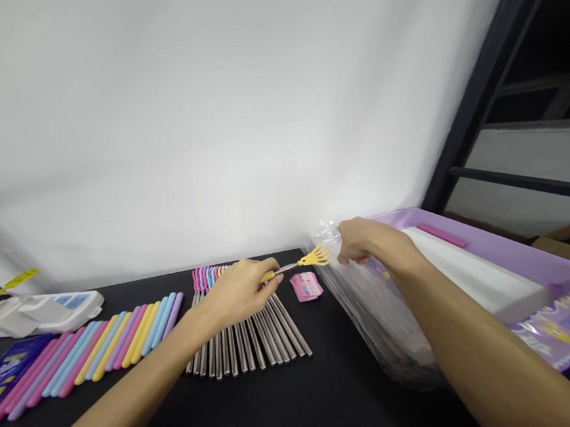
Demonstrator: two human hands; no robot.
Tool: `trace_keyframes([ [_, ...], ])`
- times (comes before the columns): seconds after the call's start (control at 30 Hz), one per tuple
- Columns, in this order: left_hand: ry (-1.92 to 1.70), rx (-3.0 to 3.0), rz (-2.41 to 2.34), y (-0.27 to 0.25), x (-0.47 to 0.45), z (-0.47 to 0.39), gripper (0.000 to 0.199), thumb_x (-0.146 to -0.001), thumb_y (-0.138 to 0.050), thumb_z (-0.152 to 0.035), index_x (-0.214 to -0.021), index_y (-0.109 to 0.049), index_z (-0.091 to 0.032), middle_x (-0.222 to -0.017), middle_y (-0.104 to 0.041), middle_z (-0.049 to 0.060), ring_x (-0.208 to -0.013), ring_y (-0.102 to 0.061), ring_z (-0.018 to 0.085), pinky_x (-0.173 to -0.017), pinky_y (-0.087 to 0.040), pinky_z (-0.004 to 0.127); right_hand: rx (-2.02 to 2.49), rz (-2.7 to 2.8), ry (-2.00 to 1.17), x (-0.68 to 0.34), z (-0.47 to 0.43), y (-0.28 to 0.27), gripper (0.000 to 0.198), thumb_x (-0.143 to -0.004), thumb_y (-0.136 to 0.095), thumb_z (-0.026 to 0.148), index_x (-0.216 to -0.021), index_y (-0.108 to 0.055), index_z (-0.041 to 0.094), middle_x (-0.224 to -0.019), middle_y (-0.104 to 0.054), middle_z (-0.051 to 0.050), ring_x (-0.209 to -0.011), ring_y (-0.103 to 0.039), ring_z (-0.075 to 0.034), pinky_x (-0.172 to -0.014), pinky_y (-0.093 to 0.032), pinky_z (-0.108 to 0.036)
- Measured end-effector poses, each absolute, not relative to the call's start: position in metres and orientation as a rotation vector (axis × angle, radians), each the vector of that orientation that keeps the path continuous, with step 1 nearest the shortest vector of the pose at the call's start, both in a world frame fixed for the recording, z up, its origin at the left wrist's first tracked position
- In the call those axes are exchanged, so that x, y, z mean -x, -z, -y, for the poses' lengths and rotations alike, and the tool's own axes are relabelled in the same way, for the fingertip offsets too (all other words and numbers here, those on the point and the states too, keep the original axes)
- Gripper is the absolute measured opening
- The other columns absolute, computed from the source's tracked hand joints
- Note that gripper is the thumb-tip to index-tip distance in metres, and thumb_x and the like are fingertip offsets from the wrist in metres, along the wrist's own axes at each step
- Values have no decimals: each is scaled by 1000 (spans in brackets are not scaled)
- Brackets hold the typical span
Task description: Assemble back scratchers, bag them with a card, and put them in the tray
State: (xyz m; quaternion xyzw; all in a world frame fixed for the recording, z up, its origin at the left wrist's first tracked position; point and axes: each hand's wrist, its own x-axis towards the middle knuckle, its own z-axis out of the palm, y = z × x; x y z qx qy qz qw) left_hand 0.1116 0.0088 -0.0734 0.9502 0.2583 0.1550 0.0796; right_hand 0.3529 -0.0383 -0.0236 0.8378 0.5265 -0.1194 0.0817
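Note:
My left hand [244,289] is closed on a small back scratcher [314,257] with a yellow claw head, a metal shaft and a yellow grip. The claw points right, close to the bags. With bent fingers, my right hand [359,240] grips the top end of a clear plastic bag [333,236] on a stack of clear bags [377,318]. Below my left hand lies a row of metal rods [246,348] with colored claw ends, partly hidden by that hand. A small pile of pink cards [306,286] sits between the rods and the bags.
Pastel tubes [127,338] lie in a row at the left. Behind them are a white power strip [41,311] and a blue packet [11,366]. At right, a purple bin [509,248] contains a white box [477,274]. A white backdrop [208,114] rises behind the black table [300,403].

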Motion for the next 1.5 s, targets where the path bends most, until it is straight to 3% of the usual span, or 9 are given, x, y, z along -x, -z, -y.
trace_keyframes([
  [0.13, -461, -2840, -780, 72, -110, -10, 26, -96, -41, -38, -97, -61, -22, -70, -63, 0, -58, -53, 14, -57, -35, 26, -2493, -1575, 270, -353, 40, 21, 7, -55, -62, 7, -52, -63, 13, -51, -62, -6, -54, -63, -21, -53, -45, -31],
  [0.5, -482, -2832, -761, 64, -107, -9, 28, -96, -41, -38, -98, -62, -21, -74, -64, 2, -60, -51, 14, -56, -32, 26, -2578, -1599, 217, -348, 47, 9, 7, -60, -60, 10, -62, -67, 13, -53, -65, -10, -56, -65, -23, -55, -46, -32],
  [0.7, -502, -2819, -742, 60, -106, -9, 28, -96, -41, -38, -97, -63, -21, -73, -63, 1, -59, -50, 13, -56, -31, 26, -2638, -1744, 206, -344, 52, -3, 7, -61, -61, 12, -55, -64, 15, -56, -67, -9, -57, -65, -22, -53, -45, -30],
  [0.77, -496, -2810, -737, 58, -105, -9, 27, -96, -42, -38, -97, -63, -21, -72, -63, 0, -58, -49, 13, -55, -31, 25, -2685, -1869, 237, -341, 53, -6, 9, -57, -63, 12, -64, -66, 17, -61, -69, -6, -59, -65, -21, -52, -44, -28],
  [0.9, -465, -2790, -753, 52, -101, -10, 26, -95, -43, -38, -98, -64, -21, -68, -60, -1, -55, -47, 12, -53, -29, 24, -2757, -2076, 334, -340, 52, -9, 36, -53, -68, 13, -89, -67, 19, -72, -71, -2, -63, -63, -17, -50, -42, -25],
  [1.03, -429, -2768, -741, 48, -96, -15, 26, -94, -43, -37, -96, -63, -21, -65, -57, -1, -54, -45, 11, -52, -29, 24, -2738, -2159, 346, -343, 51, -10, 7, -64, -63, 23, -69, -64, 18, -63, -65, -1, -57, -57, -14, -47, -35, -24],
  [1.07, -424, -2769, -726, 47, -95, -17, 26, -94, -43, -37, -94, -63, -20, -65, -56, -2, -54, -45, 11, -52, -29, 24, -2734, -2167, 343, -345, 50, -9, 7, -66, -61, 25, -64, -62, 18, -61, -63, -2, -56, -56, -14, -46, -34, -25],
  [1.3, -373, -2760, -685, 41, -92, -18, 28, -94, -43, -38, -87, -62, -19, -61, -53, -3, -51, -43, 9, -51, -29, 23, -2683, -2333, 941, -347, 44, 2, 10, -77, -56, 27, -78, -59, 17, -84, -70, -10, -75, -66, -19, -57, -47, -24],
  [1.5, -282, -2734, -698, 37, -85, -22, 32, -93, -42, -42, -90, -64, -18, -64, -58, -1, -52, -45, 10, -51, -31, 23, -2610, -2436, 569, -337, 52, -6, 24, -76, -67, 41, -71, -64, 17, -65, -66, -4, -59, -57, -15, -55, -40, -25],
])
